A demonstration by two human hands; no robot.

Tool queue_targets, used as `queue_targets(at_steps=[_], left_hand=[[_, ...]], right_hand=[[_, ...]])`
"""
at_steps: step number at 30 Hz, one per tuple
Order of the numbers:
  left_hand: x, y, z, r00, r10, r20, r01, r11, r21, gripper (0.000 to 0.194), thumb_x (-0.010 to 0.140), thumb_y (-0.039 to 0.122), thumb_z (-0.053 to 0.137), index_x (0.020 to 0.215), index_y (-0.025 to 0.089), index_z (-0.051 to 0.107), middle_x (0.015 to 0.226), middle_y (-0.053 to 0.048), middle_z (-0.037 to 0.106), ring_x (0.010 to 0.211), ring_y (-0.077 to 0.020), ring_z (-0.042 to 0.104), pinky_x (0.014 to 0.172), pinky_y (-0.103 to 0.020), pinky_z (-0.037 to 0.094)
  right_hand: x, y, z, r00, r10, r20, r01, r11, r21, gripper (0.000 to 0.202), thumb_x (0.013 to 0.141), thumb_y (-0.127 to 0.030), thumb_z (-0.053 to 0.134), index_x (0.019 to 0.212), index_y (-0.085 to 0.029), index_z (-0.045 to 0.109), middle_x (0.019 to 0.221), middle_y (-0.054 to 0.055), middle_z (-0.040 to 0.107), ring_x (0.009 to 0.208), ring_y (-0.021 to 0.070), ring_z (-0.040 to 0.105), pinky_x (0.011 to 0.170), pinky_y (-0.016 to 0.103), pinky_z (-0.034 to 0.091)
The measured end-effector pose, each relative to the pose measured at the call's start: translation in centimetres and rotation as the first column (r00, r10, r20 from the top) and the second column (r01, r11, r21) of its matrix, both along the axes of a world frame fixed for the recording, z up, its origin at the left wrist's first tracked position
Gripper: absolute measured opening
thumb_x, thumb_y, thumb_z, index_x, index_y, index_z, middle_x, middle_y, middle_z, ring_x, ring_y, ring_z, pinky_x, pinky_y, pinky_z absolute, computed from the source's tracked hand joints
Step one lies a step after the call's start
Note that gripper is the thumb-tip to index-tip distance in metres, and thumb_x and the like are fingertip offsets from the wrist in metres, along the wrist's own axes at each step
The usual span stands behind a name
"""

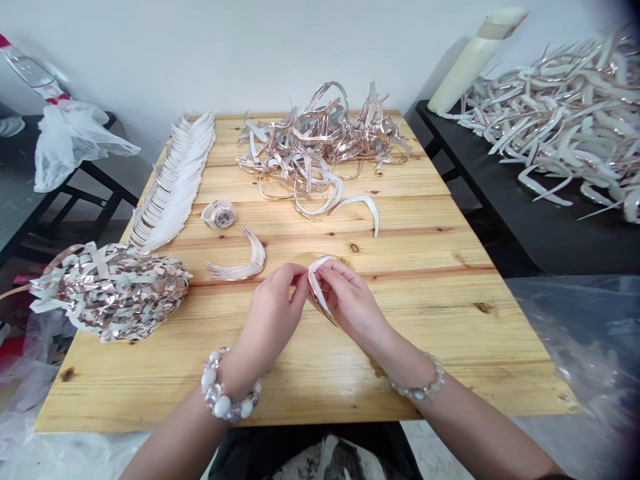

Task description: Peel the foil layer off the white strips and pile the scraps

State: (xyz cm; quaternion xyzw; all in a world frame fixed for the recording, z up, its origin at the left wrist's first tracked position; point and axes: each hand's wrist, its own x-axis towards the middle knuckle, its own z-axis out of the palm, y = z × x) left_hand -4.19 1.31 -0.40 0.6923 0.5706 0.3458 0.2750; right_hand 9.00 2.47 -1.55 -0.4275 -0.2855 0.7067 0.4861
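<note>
Over the front middle of the wooden table, my left hand point(277, 303) and my right hand point(353, 297) meet at a curved white and rose-gold strip point(321, 293). The fingers of my right hand are closed round the strip. My left thumb and forefinger pinch at its left edge; their very tips are partly hidden. Just beyond my left hand lies a small stack of curved strips point(250, 260). A single curved strip point(364, 205) rests farther off, in front of a tangled pile of rose-gold and white strips point(320, 140).
A long row of stacked strips point(175, 180) runs along the table's left side. Near it are a small roll point(219, 215) and a bundle of shiny knotted strips point(120, 290). On a black table point(500, 193) at right lie a strip heap point(565, 127) and a pale cylinder point(470, 63).
</note>
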Motion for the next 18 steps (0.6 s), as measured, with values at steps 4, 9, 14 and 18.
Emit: queue_targets(at_steps=[4, 9, 14, 18], left_hand=[[0.03, 0.23, 0.05, 0.985, -0.001, 0.174, 0.013, 0.998, -0.068, 0.012, 0.087, 0.021, 0.053, 0.092, 0.017, 0.063, 0.087, -0.005, 0.071, 0.079, -0.0156, 0.068, 0.074, -0.028, 0.055], [0.18, 0.41, 0.32, 0.958, 0.05, 0.282, -0.008, 0.989, -0.15, 0.016, 0.084, 0.023, 0.058, 0.093, 0.015, 0.067, 0.088, -0.005, 0.072, 0.078, -0.0155, 0.068, 0.075, -0.027, 0.057], [0.24, 0.33, 0.0, 0.941, 0.107, 0.321, -0.03, 0.971, -0.236, 0.021, 0.081, 0.026, 0.061, 0.098, 0.015, 0.069, 0.089, -0.006, 0.073, 0.079, -0.0171, 0.069, 0.074, -0.028, 0.058], [0.3, 0.2, -0.46, 0.933, 0.103, 0.345, -0.011, 0.966, -0.258, 0.022, 0.082, 0.025, 0.06, 0.1, 0.015, 0.068, 0.092, -0.007, 0.073, 0.082, -0.0174, 0.069, 0.078, -0.03, 0.058]], right_hand=[[0.0, -0.04, 0.44, 1.0, 0.016, 0.012, -0.016, 1.0, -0.006, 0.02, 0.073, -0.035, 0.072, 0.066, -0.02, 0.06, 0.058, -0.003, 0.056, 0.051, 0.0097, 0.048, 0.048, 0.02, 0.039], [0.1, -0.05, 0.22, 0.993, -0.044, 0.113, 0.031, 0.993, 0.113, 0.018, 0.073, -0.034, 0.072, 0.069, -0.019, 0.061, 0.057, -0.004, 0.053, 0.049, 0.0079, 0.043, 0.044, 0.019, 0.032], [0.06, -0.15, -0.24, 0.96, -0.118, 0.254, 0.04, 0.955, 0.295, 0.014, 0.077, -0.032, 0.068, 0.073, -0.019, 0.064, 0.062, -0.002, 0.057, 0.054, 0.0097, 0.048, 0.049, 0.021, 0.04], [0.0, -0.33, -0.43, 0.924, -0.169, 0.343, 0.028, 0.924, 0.381, 0.013, 0.079, -0.032, 0.065, 0.074, -0.02, 0.065, 0.065, 0.0, 0.06, 0.059, 0.0125, 0.053, 0.054, 0.024, 0.045]])
